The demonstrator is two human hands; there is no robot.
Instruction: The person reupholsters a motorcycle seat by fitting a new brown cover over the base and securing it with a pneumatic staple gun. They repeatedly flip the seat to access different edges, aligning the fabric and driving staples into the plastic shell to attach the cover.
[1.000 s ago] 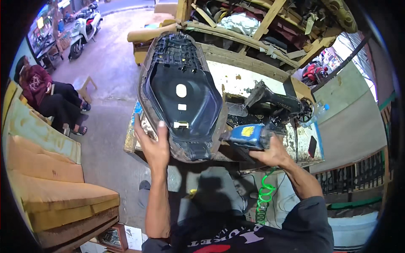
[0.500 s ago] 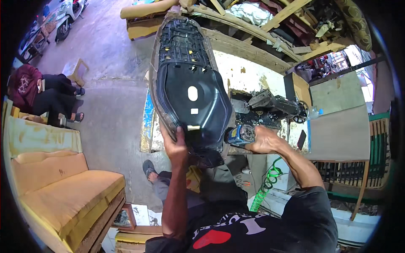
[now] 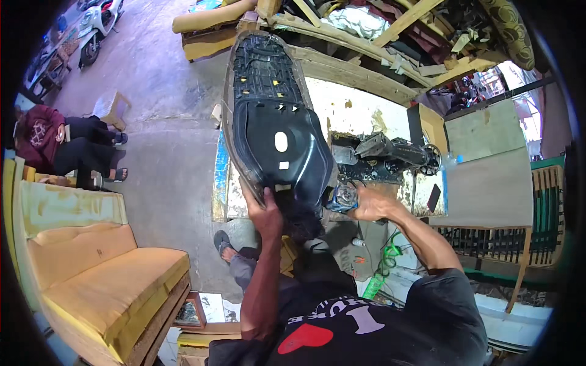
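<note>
A motorcycle seat (image 3: 265,143) lies upside down, its long black plastic base facing up and its ribbed end pointing away from me. My left hand (image 3: 265,216) grips the seat's near left edge, with the thumb over the rim and the other fingers mostly hidden beneath. My right hand (image 3: 373,204) is wrapped round a blue tool that looks like a staple gun (image 3: 343,197). The tool's head is close against the seat's near right edge; whether it touches cannot be told. The seat's near end is dark and hard to make out.
Under the seat stands a worn white table (image 3: 342,100) bearing a black sewing machine (image 3: 397,154). A green coiled hose (image 3: 384,268) hangs below my right arm. A tan sofa (image 3: 116,280) stands at left, where a person (image 3: 67,140) sits. Wooden framing (image 3: 360,76) borders the far side.
The view has shifted slightly. The seat has tilted a little, its near end now darker and more foreshortened. My left hand and the tool have moved slightly nearer me; both holds remain.
</note>
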